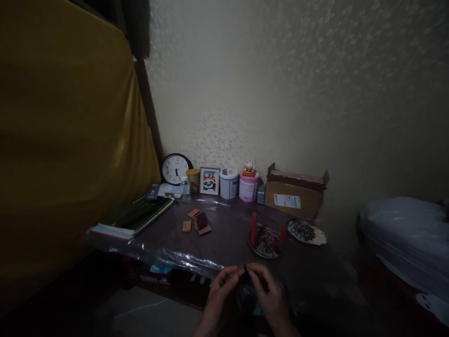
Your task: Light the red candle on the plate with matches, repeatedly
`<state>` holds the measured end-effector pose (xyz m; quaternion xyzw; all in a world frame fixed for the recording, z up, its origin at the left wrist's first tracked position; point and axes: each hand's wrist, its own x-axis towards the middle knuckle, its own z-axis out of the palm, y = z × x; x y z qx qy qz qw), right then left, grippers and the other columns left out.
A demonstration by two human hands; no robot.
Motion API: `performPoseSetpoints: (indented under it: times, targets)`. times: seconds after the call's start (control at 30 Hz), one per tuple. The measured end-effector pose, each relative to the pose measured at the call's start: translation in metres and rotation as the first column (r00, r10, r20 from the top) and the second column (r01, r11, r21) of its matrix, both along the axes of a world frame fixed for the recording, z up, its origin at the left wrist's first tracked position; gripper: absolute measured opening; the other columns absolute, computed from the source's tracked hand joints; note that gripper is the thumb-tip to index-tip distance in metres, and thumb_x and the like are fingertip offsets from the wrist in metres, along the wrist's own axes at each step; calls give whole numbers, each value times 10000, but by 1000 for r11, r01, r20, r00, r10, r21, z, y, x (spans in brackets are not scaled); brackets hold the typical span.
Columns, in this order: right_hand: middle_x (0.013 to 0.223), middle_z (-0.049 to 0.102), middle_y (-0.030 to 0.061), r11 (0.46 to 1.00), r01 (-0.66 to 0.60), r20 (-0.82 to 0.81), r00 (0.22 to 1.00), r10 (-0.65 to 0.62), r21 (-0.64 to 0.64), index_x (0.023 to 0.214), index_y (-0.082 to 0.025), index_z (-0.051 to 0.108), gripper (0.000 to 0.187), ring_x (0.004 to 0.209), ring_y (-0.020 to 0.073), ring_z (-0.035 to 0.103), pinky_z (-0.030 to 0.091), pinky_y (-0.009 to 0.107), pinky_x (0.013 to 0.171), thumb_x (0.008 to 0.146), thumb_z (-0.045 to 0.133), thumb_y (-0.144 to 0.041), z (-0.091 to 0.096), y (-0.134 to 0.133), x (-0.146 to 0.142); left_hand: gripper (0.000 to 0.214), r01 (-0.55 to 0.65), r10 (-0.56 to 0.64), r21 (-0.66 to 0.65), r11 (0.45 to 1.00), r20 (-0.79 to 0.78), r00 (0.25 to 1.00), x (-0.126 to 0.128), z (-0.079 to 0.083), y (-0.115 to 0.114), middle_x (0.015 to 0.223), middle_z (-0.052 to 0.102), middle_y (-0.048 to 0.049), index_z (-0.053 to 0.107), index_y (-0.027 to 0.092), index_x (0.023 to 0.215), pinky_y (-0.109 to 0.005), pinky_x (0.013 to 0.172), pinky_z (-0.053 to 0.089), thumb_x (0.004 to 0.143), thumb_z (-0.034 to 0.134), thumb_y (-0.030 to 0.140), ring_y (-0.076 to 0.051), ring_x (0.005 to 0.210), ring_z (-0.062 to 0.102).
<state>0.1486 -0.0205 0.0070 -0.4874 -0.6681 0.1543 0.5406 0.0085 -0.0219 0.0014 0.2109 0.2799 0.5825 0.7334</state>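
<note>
Low in the view, my left hand (pixel 220 290) and my right hand (pixel 270 295) meet above the front edge of a dark table (pixel 228 234). Both pinch a small dark object (pixel 244 270) between their fingertips; it is too dim and small to name. Just beyond them a metal plate (pixel 264 244) holds two red candles (pixel 253 228), one upright and one leaning. A second plate (pixel 305 231) with pale sticks lies further right. A stack of small brown pieces (pixel 199 221) lies at the table's middle.
Along the wall stand a clock (pixel 175 168), a framed panda picture (pixel 209 180), two tins (pixel 228 183), a pink tub (pixel 249 186) and an open cardboard box (pixel 294 194). Books (pixel 135 217) lie at left beside a yellow cloth (pixel 63 140). A plastic-covered bundle (pixel 403 243) sits at right.
</note>
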Motion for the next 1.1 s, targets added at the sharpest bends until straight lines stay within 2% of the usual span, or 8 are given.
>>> performPoseSetpoints:
  times: [0.3, 0.5, 0.6, 0.93, 1.1]
  targets:
    - [865, 713, 5, 1000, -20, 29, 999, 20, 4, 880, -244, 642, 126, 823, 150, 667, 495, 206, 760, 829, 530, -214, 2, -2, -3, 231, -5, 5, -14, 1000, 0, 1000, 0, -14, 7, 809, 734, -73, 675, 152, 803, -260, 749, 466, 609, 761, 244, -179, 796, 658]
    - [842, 717, 14, 1000, -3, 53, 999, 2, 17, 865, -245, 644, 158, 806, 159, 670, 508, 225, 743, 841, 490, -222, 9, -5, -4, 210, -7, 7, 27, 1000, -19, 1000, 2, -9, 5, 841, 722, -84, 685, 146, 779, -292, 797, 470, 612, 750, 257, -200, 851, 649]
    - [841, 719, 16, 1000, -5, 57, 998, 4, 25, 857, -243, 642, 155, 803, 163, 674, 513, 228, 738, 836, 490, -225, 10, -5, -4, 193, -8, 8, 21, 1000, -25, 1000, 3, -8, 5, 827, 720, -76, 685, 153, 769, -294, 792, 471, 616, 743, 254, -189, 816, 650]
    - [860, 711, 16, 999, -31, 62, 998, 31, -8, 887, -247, 626, 145, 820, 163, 669, 510, 235, 763, 852, 485, -247, 2, -3, -1, 257, -37, 37, -8, 999, -9, 999, 6, -10, 8, 805, 714, -87, 684, 145, 728, -338, 873, 428, 538, 791, 281, -208, 827, 646]
    - [867, 712, 17, 1000, -23, 50, 998, 23, -7, 883, -248, 633, 132, 822, 164, 667, 510, 232, 758, 850, 505, -255, 0, -2, -1, 218, -54, 54, 0, 999, -5, 999, 6, -9, 8, 804, 718, -80, 688, 150, 740, -326, 852, 435, 581, 770, 276, -199, 819, 647]
